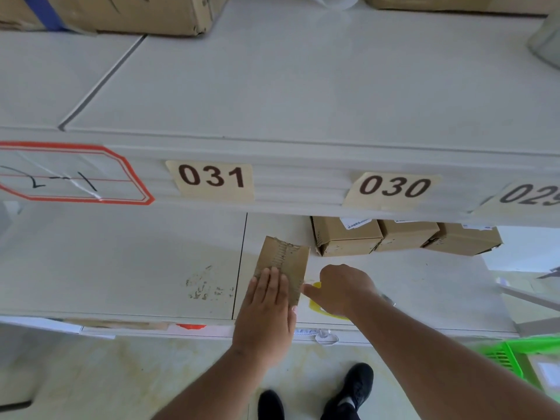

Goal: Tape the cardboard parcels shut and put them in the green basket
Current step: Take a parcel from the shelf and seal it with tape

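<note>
A small cardboard parcel [288, 262] with a torn, rough top face lies on the lower white shelf. My left hand [266, 310] rests flat on its near end with straight fingers. My right hand [339, 289] is just right of the parcel, fingers curled round a yellow tape roll [316, 306] that shows only partly under the hand. A corner of the green basket [515, 356] shows at the lower right, below the shelf edge.
Three more cardboard parcels [348, 237] stand in a row at the back right of the lower shelf. The shelf above [303, 153] carries labels 031, 030 and 029, with large boxes [121, 13] on top. My black shoes [357, 386] stand on the floor below.
</note>
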The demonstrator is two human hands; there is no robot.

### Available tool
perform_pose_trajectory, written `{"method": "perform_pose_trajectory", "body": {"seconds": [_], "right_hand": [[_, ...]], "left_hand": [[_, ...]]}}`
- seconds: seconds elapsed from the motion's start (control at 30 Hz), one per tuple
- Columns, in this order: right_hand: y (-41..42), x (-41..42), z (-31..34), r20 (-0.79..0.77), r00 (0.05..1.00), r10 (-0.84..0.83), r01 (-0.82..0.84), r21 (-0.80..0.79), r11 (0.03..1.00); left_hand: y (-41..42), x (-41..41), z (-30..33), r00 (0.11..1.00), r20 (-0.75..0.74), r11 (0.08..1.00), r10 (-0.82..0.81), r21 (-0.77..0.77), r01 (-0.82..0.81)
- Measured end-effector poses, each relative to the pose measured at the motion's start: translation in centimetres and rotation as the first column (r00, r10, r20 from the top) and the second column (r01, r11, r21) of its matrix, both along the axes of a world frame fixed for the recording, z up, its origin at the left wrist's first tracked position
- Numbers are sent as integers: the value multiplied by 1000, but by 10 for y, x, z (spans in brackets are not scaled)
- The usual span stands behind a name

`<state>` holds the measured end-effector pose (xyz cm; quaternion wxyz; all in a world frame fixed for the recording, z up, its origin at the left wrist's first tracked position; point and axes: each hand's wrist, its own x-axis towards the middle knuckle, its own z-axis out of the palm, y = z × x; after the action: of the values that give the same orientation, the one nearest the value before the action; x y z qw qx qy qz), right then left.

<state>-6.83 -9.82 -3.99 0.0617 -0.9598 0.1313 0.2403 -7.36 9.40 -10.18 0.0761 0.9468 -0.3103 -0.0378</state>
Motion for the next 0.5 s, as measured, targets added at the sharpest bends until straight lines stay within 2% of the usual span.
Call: {"method": "perform_pose_trajectory", "body": {"seconds": [0.1,0.23,0.37,0.5], "right_hand": [[1,-1,-2,9,1000,-12,12,17,1000],[-1,1,-6,-17,998,-68,69,64,996],[-5,3,-9,-31,992,-120,123,112,986],[-7,1,-9,-59,988,-144,153,169,974]], "left_hand": [[2,-2,-2,997,33,997,-73,3,73],[11,0,-3,990,-3,990,-139,21,139],[13,0,-1,989,-140,998,-44,47,51],[9,3,9,976,-216,999,31,-7,-33]]}}
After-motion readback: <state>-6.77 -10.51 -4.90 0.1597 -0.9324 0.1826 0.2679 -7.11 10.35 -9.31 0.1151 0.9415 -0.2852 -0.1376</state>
